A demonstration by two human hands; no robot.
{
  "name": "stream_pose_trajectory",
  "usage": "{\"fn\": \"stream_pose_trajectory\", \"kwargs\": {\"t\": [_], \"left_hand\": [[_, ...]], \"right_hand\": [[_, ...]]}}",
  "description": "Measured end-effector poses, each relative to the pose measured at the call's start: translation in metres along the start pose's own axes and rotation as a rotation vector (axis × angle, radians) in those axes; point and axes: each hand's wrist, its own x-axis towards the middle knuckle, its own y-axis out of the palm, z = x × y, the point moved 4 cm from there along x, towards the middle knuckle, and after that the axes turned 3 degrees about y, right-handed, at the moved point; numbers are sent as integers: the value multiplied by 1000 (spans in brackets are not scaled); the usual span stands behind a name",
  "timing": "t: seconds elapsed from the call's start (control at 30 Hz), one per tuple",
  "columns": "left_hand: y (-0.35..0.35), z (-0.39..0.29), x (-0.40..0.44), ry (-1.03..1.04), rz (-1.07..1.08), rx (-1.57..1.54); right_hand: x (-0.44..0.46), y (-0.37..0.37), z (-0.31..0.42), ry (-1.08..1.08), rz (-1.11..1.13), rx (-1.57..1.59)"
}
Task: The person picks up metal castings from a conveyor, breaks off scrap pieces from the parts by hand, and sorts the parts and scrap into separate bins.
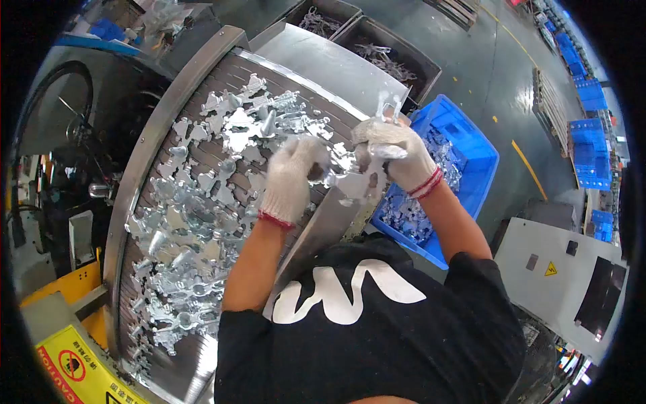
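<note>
Many shiny metal castings (185, 222) lie heaped on a brown slatted conveyor (222, 74). My left hand (293, 172), in a white knit glove with a red cuff, is over the conveyor's right side, its fingers curled round a metal piece and blurred by motion. To its right, my right hand (397, 151), gloved alike, grips metal castings that stick out above and below the fingers, near the blue crate. Between the hands, more silvery metal shows, too smeared to tell which hand bears it. The blue crate (488, 182) holds several small metal parts.
Behind the conveyor, a metal chute plate (316, 60) slopes beside dark bins (431, 74) of metal scrap. A grey control box (552, 262) stands at the right. Blue crates (589, 151) and a wooden pallet (555, 101) are farther right. A yellow caution sign (74, 363) is at lower left.
</note>
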Motion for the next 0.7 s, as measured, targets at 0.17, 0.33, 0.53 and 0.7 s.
{"fn": "stream_pose_trajectory", "kwargs": {"t": [0.17,0.33,0.53,0.7], "left_hand": [[36,10,-14,29,80,-1],[44,4,-14,34,-62,213],[58,7,-15,59,-78,497],[83,44,-17,-75,186,658]], "right_hand": [[16,20,33,136,-80,-121],[18,33,36,576,-226,243],[26,25,66,401,-316,-216],[5,-48,17,410,-639,201]]}}
